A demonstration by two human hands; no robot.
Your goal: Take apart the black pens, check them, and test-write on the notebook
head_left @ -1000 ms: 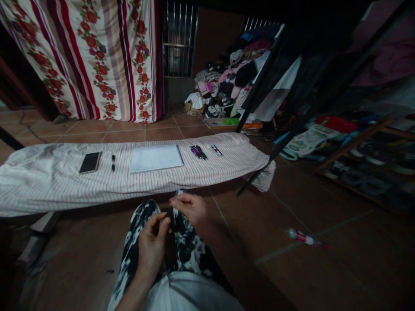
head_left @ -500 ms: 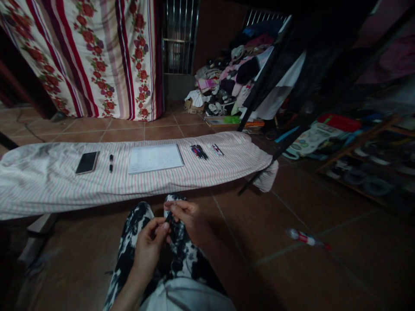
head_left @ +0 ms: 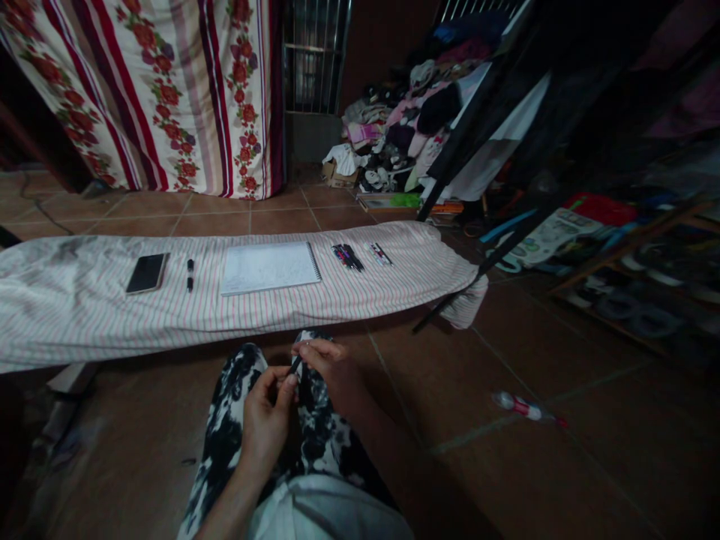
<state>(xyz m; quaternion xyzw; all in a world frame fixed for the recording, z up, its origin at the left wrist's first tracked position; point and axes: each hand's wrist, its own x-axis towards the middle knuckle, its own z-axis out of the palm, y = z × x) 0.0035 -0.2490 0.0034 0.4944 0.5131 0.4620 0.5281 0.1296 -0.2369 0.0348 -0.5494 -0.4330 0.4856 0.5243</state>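
Above my knees, my left hand [head_left: 266, 411] is closed around a slim black pen [head_left: 295, 364], thumb and fingers pinching its lower part. My right hand [head_left: 331, 369] pinches at the upper end of the pen, its fingertips close together; what exactly they grip there is too small to make out. On the striped cloth [head_left: 270, 309] beyond my hands lies an open spiral notebook [head_left: 270, 268]. To its right are a bunch of pens [head_left: 347, 257] and a smaller group of white pens [head_left: 382, 254]. Left of it lie two short black pen parts [head_left: 190, 274] and a phone [head_left: 147, 273].
A plastic bottle [head_left: 526, 407] with a red label lies on the tiled floor at the right. Dark metal bars [head_left: 450, 304] slant past the cloth's right end. Behind are a flowered curtain [head_left: 208, 97], a heap of clothes [head_left: 402, 135] and a shoe rack [head_left: 613, 292].
Both hands have shifted slightly up and right with the pen, which shows more clearly between them. The camera view has tilted a little. Things on the cloth lie as before.
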